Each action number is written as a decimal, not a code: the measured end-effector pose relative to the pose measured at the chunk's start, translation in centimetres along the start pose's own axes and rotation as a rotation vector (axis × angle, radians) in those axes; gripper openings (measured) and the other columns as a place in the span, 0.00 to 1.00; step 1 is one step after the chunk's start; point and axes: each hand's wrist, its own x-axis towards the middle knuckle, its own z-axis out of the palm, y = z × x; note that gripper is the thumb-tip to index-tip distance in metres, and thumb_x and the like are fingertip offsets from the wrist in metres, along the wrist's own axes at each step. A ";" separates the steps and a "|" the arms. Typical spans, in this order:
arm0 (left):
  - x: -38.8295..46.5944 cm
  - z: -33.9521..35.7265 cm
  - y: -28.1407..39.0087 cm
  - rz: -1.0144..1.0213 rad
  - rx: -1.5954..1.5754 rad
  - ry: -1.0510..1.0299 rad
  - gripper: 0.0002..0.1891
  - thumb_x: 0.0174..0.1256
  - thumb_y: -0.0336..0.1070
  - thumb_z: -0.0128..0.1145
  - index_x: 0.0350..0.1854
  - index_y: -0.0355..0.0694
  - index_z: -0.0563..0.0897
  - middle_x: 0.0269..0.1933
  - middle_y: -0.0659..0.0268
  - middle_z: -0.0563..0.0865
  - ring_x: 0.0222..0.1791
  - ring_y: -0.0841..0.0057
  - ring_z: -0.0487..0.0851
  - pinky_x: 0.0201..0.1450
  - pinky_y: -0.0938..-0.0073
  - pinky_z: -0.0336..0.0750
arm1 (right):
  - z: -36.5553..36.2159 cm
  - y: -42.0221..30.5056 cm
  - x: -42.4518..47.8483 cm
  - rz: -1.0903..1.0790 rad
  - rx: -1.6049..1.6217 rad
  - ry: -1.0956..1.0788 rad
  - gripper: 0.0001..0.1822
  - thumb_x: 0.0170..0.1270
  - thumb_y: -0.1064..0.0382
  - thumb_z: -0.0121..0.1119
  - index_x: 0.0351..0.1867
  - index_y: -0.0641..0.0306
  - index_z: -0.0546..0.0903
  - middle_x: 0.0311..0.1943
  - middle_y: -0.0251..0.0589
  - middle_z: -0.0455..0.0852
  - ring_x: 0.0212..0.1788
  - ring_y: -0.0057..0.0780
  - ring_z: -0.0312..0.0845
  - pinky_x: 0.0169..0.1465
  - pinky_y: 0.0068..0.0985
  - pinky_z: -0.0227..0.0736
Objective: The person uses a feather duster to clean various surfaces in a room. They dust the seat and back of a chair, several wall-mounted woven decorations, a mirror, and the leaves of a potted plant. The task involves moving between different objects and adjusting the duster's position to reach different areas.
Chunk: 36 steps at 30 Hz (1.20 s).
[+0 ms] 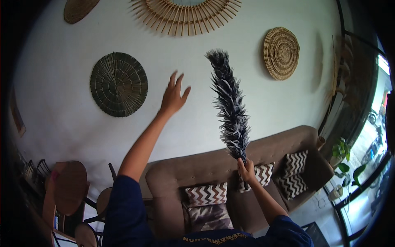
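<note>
My right hand (246, 171) is closed around the handle of a fluffy black-and-grey duster (231, 105), which points up in front of the white wall (185, 129). Raised to the left of the duster, my left hand (174, 94) has its fingers spread and holds nothing. Nearest to it on the wall hangs a dark green round woven disc (119, 84). A tan round woven disc (281, 53) hangs to the right of the duster. Above both hands is the rim of a mirror framed with rattan sticks (185, 21). Whether the duster touches the wall I cannot tell.
A brown sofa (168, 179) with zigzag-patterned cushions (207, 194) stands below, along the wall. At the lower left are a wooden table (70, 188) and chairs (85, 236). Potted plants (341, 149) stand by the glass front at right. Another woven piece (78, 9) hangs at upper left.
</note>
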 end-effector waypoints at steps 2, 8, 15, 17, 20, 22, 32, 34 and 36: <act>6.0 0.5 -1.2 0.097 0.285 0.061 0.32 0.72 0.48 0.55 0.72 0.37 0.65 0.75 0.46 0.59 0.74 0.50 0.62 0.70 0.51 0.64 | -1.4 1.0 1.9 -0.036 -0.006 0.005 0.21 0.77 0.49 0.52 0.27 0.62 0.72 0.18 0.29 0.72 0.16 0.15 0.67 0.19 0.19 0.63; 17.3 2.8 -3.9 0.200 0.684 0.219 0.35 0.75 0.52 0.47 0.79 0.47 0.54 0.81 0.60 0.49 0.79 0.55 0.50 0.78 0.46 0.51 | -3.8 3.3 5.0 0.037 0.077 0.056 0.20 0.74 0.53 0.56 0.27 0.65 0.76 0.17 0.31 0.75 0.18 0.18 0.68 0.23 0.24 0.64; 19.5 7.0 -8.0 0.203 0.709 0.286 0.33 0.76 0.54 0.44 0.79 0.52 0.56 0.80 0.62 0.53 0.79 0.57 0.54 0.78 0.41 0.48 | -3.5 1.1 14.3 -0.266 -0.299 0.134 0.17 0.72 0.59 0.56 0.26 0.68 0.75 0.14 0.39 0.75 0.17 0.23 0.70 0.24 0.29 0.66; 19.6 7.6 -7.8 0.209 0.679 0.340 0.32 0.76 0.54 0.44 0.78 0.51 0.59 0.79 0.61 0.55 0.78 0.56 0.56 0.77 0.41 0.49 | -3.7 1.2 18.5 -0.352 -0.357 0.163 0.14 0.69 0.59 0.60 0.38 0.74 0.80 0.17 0.58 0.79 0.20 0.57 0.77 0.26 0.40 0.70; 19.2 7.8 -8.1 0.249 0.675 0.338 0.31 0.75 0.53 0.44 0.77 0.50 0.62 0.78 0.61 0.58 0.78 0.57 0.56 0.77 0.41 0.49 | -1.1 -3.7 24.1 -0.415 -0.455 0.193 0.15 0.70 0.58 0.59 0.38 0.72 0.79 0.16 0.59 0.78 0.21 0.59 0.78 0.24 0.40 0.69; 19.4 7.4 -8.1 0.237 0.692 0.333 0.30 0.74 0.52 0.45 0.76 0.50 0.63 0.78 0.62 0.59 0.78 0.57 0.56 0.77 0.41 0.49 | 0.9 -6.6 27.7 -0.469 -0.400 0.192 0.15 0.71 0.57 0.58 0.38 0.72 0.79 0.16 0.58 0.78 0.19 0.56 0.76 0.24 0.39 0.67; 19.5 7.8 -8.8 0.225 0.476 0.373 0.38 0.66 0.48 0.53 0.79 0.49 0.57 0.80 0.67 0.54 0.79 0.59 0.53 0.79 0.46 0.46 | 7.2 -7.5 35.2 -0.473 -0.319 0.273 0.16 0.74 0.56 0.57 0.39 0.73 0.79 0.15 0.55 0.75 0.14 0.46 0.67 0.23 0.37 0.62; 19.2 7.5 -8.8 0.205 0.510 0.361 0.39 0.67 0.48 0.53 0.79 0.47 0.55 0.80 0.67 0.55 0.79 0.60 0.54 0.80 0.48 0.46 | 7.5 -7.6 35.2 -0.500 -0.310 0.311 0.16 0.74 0.57 0.56 0.40 0.73 0.79 0.15 0.55 0.75 0.15 0.45 0.66 0.24 0.36 0.62; 19.1 7.2 -8.4 0.165 0.542 0.320 0.39 0.67 0.48 0.52 0.79 0.47 0.55 0.80 0.67 0.55 0.79 0.60 0.53 0.80 0.48 0.46 | 7.5 -7.7 35.3 -0.541 -0.289 0.345 0.17 0.74 0.56 0.56 0.41 0.73 0.79 0.16 0.56 0.75 0.15 0.44 0.65 0.24 0.36 0.62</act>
